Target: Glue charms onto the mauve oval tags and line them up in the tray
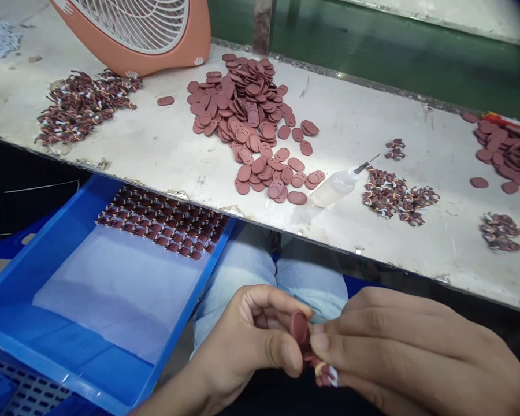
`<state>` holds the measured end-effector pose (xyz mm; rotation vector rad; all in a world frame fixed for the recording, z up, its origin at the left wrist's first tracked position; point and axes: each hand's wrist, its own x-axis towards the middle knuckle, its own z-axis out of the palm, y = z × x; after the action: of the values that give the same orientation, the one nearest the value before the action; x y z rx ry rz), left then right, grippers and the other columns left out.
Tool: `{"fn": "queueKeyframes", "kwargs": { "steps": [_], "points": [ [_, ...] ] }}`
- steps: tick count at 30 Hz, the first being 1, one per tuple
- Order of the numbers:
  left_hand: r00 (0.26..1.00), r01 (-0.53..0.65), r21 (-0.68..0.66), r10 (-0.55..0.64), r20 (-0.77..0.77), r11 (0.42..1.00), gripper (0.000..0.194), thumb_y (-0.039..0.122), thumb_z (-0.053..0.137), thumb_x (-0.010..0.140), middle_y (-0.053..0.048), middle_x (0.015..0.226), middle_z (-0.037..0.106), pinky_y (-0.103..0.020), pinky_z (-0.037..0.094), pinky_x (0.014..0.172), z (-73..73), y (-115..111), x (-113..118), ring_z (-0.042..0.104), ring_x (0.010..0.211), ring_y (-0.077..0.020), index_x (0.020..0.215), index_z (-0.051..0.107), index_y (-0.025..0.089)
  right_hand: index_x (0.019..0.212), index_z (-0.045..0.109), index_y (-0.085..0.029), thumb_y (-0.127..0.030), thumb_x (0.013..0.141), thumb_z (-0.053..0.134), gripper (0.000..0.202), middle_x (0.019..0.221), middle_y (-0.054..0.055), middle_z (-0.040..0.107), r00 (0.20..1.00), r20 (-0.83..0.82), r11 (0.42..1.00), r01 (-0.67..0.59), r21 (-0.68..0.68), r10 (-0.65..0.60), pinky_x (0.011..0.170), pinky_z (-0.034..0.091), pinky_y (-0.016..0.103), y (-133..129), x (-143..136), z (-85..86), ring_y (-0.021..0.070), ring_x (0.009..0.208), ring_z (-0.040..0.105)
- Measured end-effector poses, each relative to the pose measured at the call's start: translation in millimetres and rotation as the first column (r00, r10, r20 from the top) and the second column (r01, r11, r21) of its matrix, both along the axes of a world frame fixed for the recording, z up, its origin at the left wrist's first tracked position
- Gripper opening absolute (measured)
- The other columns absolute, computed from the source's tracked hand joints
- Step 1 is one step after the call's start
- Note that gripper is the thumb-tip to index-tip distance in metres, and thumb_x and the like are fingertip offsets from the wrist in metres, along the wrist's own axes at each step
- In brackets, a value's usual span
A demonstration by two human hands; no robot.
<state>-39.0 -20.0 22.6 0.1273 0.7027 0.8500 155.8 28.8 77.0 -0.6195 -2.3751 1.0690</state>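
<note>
Between thumb and fingers, my left hand (251,341) pinches a reddish-brown oval disc (299,328). Close against it, my right hand (407,346) is closed on a small brown figurine (323,370) with white and yellow painted parts. The disc and figurine meet at the fingertips; whether they are joined is hidden. Above my hands on the bench lies a pile of like oval discs (251,104), some with small holes. A translucent squeeze bottle with a needle tip (335,188) rests beside them. Right of it sits a cluster of small figurines (394,193).
A blue tray (8,289) at left holds rows of assembled pieces (160,219) on a white sheet. An orange fan (156,58) stands at the back of the bench (156,144). More figurines (82,107) lie left, and more discs (509,153) at far right.
</note>
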Motion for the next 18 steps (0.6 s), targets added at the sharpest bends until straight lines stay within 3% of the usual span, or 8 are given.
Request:
{"fn": "queueKeyframes", "kwargs": {
  "steps": [6, 13, 18],
  "points": [
    [0.999, -0.04, -0.012, 0.04, -0.002, 0.999, 0.033, 0.034, 0.094, 0.052, 0.002, 0.058, 0.066, -0.013, 0.051, 0.047, -5.9, 2.8, 0.5, 0.059, 0.048, -0.0059, 0.077, 0.078, 0.019, 0.123, 0.06, -0.018, -0.011, 0.094, 0.063, 0.03, 0.101, 0.0, 0.07, 0.999, 0.036, 0.998, -0.008, -0.067, 0.01, 0.08, 0.052, 0.015, 8.5, -0.6, 1.0, 0.0074, 0.086, 0.064],
    [0.997, -0.066, -0.025, 0.065, -0.038, 0.998, 0.033, 0.035, 0.093, 0.055, 0.0, 0.066, 0.071, -0.012, 0.051, 0.047, -11.7, 0.6, -1.3, 0.064, 0.055, -0.0085, 0.079, 0.077, 0.018, 0.126, 0.058, -0.021, -0.009, 0.094, 0.062, 0.035, 0.1, -0.001, 0.068, 0.998, 0.05, 0.995, -0.025, -0.092, 0.029, 0.077, 0.051, 0.017, 11.4, -3.8, -5.2, 0.0072, 0.084, 0.062],
    [0.998, -0.056, -0.009, 0.056, -0.005, 0.998, 0.034, 0.038, 0.093, 0.056, 0.001, 0.061, 0.067, -0.012, 0.049, 0.044, -18.1, 0.6, -4.1, 0.061, 0.051, -0.0077, 0.077, 0.075, 0.017, 0.115, 0.061, -0.021, -0.009, 0.092, 0.064, 0.026, 0.099, 0.0, 0.07, 0.999, 0.044, 0.995, 0.003, -0.097, 0.001, 0.078, 0.051, 0.017, 12.8, -9.4, -8.1, 0.0082, 0.084, 0.063]
  ]
}}
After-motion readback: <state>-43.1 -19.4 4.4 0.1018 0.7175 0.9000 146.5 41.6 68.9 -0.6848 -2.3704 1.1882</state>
